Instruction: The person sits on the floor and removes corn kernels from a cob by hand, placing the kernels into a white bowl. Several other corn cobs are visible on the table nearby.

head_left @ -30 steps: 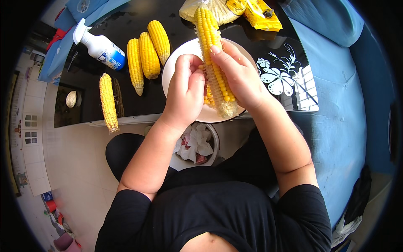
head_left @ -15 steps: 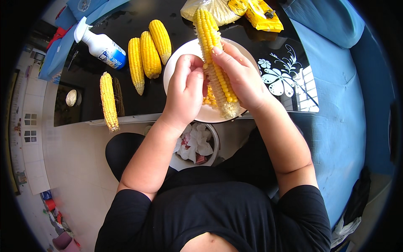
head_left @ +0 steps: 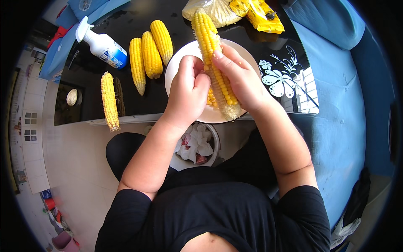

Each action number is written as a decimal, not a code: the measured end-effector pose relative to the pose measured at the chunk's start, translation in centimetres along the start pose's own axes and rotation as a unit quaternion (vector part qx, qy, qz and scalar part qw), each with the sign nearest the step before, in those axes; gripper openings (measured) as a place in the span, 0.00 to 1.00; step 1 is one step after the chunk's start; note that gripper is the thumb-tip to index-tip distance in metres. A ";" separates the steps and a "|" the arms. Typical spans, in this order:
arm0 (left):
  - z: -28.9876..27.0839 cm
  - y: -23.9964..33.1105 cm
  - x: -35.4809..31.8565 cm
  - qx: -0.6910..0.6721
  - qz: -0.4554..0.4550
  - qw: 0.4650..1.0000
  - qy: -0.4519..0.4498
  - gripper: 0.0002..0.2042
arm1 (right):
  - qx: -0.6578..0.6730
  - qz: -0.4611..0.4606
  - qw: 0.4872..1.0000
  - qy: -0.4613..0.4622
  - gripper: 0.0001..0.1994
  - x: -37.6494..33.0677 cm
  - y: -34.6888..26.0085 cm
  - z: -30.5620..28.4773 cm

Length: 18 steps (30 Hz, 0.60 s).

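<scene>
Both hands stay put: right hand (head_left: 240, 80) still grips the corn cob (head_left: 214, 59) over the white plate (head_left: 178, 69), left hand (head_left: 187, 90) still pinching kernels at its near half; little has shifted.

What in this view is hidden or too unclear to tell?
Head view only:
- White plate: most of it is covered by both hands and the held corn cob.
- Loose kernels on the plate: mostly hidden under the left hand.
- Yellow packet: cut off by the top edge.
- Bin under the table: contents partly hidden by the table edge and left forearm.
- Right hand: its palm faces away.
</scene>
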<state>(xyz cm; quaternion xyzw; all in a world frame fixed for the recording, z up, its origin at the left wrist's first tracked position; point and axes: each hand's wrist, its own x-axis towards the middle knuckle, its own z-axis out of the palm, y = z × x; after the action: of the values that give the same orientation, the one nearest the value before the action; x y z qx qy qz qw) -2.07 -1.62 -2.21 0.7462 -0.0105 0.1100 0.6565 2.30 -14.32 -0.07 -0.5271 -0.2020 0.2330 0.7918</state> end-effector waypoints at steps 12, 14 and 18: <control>-1.1 0.8 2.2 0.142 0.121 0.982 -0.024 0.13 | 0.124 0.018 0.992 0.000 0.17 0.7 -0.2 0.2; -1.2 1.0 2.3 0.111 0.087 0.988 -0.055 0.13 | 0.109 0.021 0.994 0.002 0.17 0.8 -0.1 -0.1; -0.8 0.5 2.2 0.195 0.100 0.975 -0.024 0.07 | 0.092 0.029 0.995 0.023 0.18 0.6 0.0 -0.2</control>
<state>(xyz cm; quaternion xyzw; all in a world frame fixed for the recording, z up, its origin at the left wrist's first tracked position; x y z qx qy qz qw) -0.12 -0.65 -1.26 0.8575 -0.0798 0.1572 0.4833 2.91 -14.05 -0.09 -0.4633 -0.1457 0.2612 0.8342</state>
